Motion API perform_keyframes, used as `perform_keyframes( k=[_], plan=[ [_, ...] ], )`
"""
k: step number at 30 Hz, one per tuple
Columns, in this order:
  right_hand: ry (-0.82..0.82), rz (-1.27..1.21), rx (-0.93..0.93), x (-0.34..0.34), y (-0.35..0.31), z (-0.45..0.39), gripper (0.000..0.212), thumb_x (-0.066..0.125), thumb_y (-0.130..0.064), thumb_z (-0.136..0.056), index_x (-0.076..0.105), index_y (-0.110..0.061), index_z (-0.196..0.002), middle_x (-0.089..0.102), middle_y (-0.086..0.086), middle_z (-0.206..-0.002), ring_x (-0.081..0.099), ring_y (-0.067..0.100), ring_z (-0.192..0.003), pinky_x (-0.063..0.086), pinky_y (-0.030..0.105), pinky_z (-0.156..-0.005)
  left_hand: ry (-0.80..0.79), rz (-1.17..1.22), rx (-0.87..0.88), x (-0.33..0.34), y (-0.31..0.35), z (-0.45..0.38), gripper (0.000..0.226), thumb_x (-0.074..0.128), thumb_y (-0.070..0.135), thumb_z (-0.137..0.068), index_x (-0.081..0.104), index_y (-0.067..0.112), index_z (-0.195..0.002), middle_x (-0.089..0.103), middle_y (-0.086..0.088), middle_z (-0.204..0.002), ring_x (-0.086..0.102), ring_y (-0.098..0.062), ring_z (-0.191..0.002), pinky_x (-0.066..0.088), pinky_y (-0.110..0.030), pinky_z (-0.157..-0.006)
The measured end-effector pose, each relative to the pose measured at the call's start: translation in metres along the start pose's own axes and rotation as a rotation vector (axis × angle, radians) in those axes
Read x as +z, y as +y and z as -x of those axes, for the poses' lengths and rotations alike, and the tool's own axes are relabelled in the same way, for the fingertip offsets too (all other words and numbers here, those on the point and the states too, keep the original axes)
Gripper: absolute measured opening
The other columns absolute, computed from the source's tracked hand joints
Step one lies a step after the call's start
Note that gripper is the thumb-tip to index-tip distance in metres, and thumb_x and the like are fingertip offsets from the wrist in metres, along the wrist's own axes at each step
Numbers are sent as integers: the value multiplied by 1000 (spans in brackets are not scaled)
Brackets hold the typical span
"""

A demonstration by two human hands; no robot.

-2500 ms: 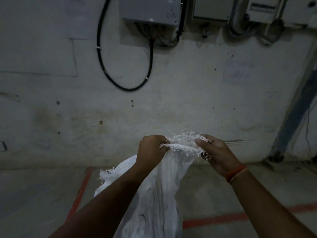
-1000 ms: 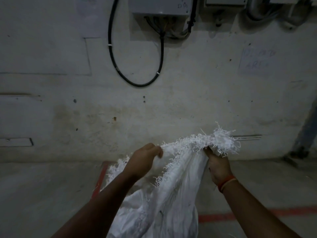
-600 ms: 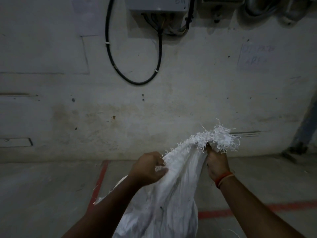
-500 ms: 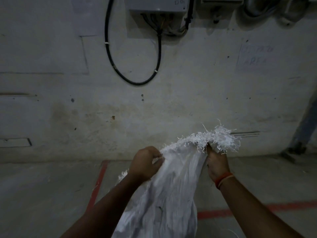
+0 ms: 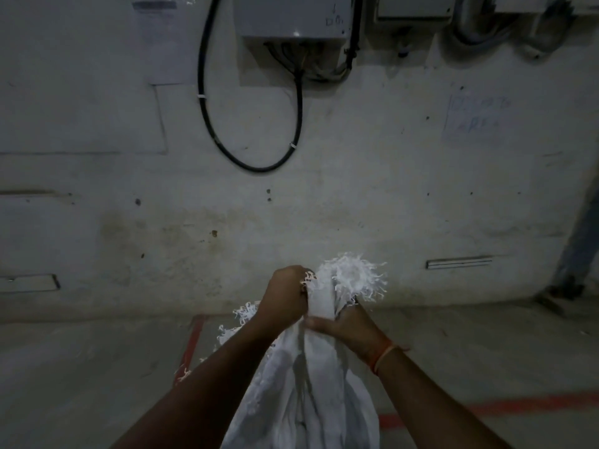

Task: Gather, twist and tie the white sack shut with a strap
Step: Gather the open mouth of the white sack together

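The white sack (image 5: 311, 396) of woven plastic stands in front of me on the floor, its frayed mouth bunched into a tuft (image 5: 351, 277) at the top. My left hand (image 5: 287, 298) grips the bunched neck from the left. Just below the tuft, my right hand (image 5: 345, 328) wraps around the neck from the right, an orange thread band on its wrist. Some frayed edge (image 5: 243, 314) still hangs loose behind my left forearm. No strap is visible.
A stained wall (image 5: 389, 205) rises close ahead, with a grey electrical box (image 5: 291, 17) and a looping black cable (image 5: 252, 163) high up. Red lines (image 5: 191, 345) mark the concrete floor. A blue-grey post (image 5: 580, 241) leans at the right.
The sack's mouth was spread wide between my hands. My hands have come together and the frayed edge is now bunched into one tuft, with my right hand lower on the neck.
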State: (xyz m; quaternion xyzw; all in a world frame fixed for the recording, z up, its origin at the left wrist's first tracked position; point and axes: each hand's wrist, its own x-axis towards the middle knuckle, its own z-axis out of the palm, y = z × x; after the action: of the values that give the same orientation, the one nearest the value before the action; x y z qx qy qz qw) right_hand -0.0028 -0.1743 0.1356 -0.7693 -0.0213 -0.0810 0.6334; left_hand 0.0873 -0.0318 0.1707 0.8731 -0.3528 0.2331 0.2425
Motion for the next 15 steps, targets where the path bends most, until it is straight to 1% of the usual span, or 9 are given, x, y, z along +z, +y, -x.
perform_keyframes(
  k=[2,3,4,6,9,10,12,13,15],
  plan=[
    [94,76,-66,6,6,-7,36,87,-20,-72,71,-22,-105,73,-14,-100,71,1,-97,51,9,-78,-18,19,48,4,-4,1,8,65,16,-67,70,11,-66,69,-6,-69,68,-24,-68,42,-25,-60],
    [188,100,-101,8,10,-10,35,84,-18,-76,70,-22,-107,73,-12,-104,70,6,-103,51,11,-82,-15,54,66,6,-8,2,11,65,19,-66,72,11,-69,70,-7,-70,68,-23,-69,45,-27,-62],
    [260,86,-131,9,13,-13,35,79,-18,-79,70,-19,-112,72,-7,-111,68,12,-109,53,19,-90,-22,77,70,6,-10,4,13,66,20,-67,73,11,-74,71,-7,-74,68,-23,-72,48,-29,-65],
    [291,-21,-134,8,17,-15,38,70,-19,-83,69,-18,-121,71,0,-122,65,17,-117,50,40,-104,-19,132,85,7,-13,13,17,68,18,-74,74,14,-90,73,-3,-89,67,-20,-85,50,-27,-75],
    [316,-137,-103,3,23,-15,39,67,-21,-86,66,-22,-125,68,1,-128,63,19,-121,46,48,-109,5,278,67,7,-15,35,34,76,25,-75,62,19,-106,61,4,-107,55,-9,-97,42,-16,-84],
    [333,-183,-93,1,26,-17,39,67,-21,-86,66,-22,-125,69,1,-127,63,21,-121,46,49,-108,17,293,59,7,-16,44,38,78,32,-75,58,21,-105,57,6,-107,53,-8,-98,42,-18,-85],
    [383,-277,-36,-1,28,-17,27,67,-15,-89,72,-26,-113,75,-1,-111,69,25,-110,52,50,-99,46,281,53,7,-18,62,40,78,43,-74,55,22,-99,52,8,-105,52,-11,-99,45,-24,-86],
    [404,-307,-10,-2,30,-18,25,65,-11,-91,73,-28,-107,77,-6,-100,72,21,-102,56,47,-92,58,272,53,8,-19,70,40,78,46,-75,54,22,-96,52,8,-106,51,-12,-101,46,-28,-87],
    [415,-352,-1,-2,31,-17,28,61,-8,-94,70,-30,-109,78,-11,-89,73,9,-91,57,40,-83,71,249,60,8,-21,86,38,76,47,-77,54,20,-92,52,6,-109,52,-15,-106,48,-33,-87]
  ],
)
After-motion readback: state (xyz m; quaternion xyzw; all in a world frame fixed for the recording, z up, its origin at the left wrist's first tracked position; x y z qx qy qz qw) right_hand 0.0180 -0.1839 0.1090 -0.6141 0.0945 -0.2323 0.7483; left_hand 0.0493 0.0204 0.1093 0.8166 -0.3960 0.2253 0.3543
